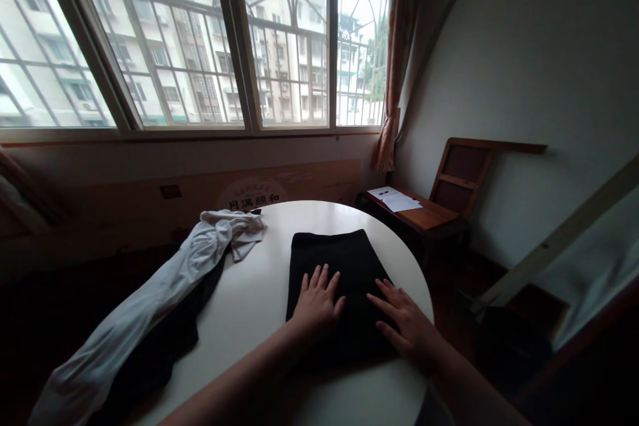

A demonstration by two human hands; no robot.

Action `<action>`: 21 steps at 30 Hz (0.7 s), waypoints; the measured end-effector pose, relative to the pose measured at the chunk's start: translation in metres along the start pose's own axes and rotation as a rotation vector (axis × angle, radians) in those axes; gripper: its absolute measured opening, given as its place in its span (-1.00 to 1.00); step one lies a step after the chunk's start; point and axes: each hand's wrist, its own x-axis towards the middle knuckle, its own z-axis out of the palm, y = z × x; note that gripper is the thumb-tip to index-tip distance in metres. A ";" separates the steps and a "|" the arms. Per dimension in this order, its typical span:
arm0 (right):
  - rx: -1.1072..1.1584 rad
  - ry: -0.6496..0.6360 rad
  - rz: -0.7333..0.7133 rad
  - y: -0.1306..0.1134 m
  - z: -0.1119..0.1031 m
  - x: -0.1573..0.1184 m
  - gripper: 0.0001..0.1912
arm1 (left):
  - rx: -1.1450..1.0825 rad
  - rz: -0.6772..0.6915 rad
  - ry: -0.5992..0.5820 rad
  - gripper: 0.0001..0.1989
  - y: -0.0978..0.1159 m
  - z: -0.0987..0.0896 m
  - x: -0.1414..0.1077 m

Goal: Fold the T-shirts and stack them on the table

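Observation:
A folded black cloth item [329, 253], perhaps a garment, lies flat on a round white table [239, 319]. My left hand [319, 299] rests on its middle with the fingers spread. On its right side lies my right hand [402, 319], also with fingers apart and palm down. Neither hand grips anything. The near edge of the black cloth is dark, and my forearms partly cover it. Which kind of garment it is, I cannot tell.
White clothing [170, 286] and black cloth [160, 349] lie heaped along the table's left edge, hanging over it. Back right, a wooden chair [429, 210] bears papers [394, 200] with a pen. Barred windows [289, 46] and a tied curtain [387, 140] are behind.

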 end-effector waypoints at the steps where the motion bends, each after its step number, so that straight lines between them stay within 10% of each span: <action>1: -0.002 0.029 0.006 0.001 0.001 0.000 -0.38 | 0.005 0.001 0.015 -0.36 0.000 -0.001 -0.001; 8: 0.012 0.123 0.042 0.007 0.006 0.002 -0.38 | 0.055 0.200 0.256 -0.54 0.015 -0.021 -0.009; 21: 0.062 0.125 0.046 0.007 0.005 0.004 -0.37 | 0.125 0.213 -0.007 -0.55 0.028 -0.038 -0.017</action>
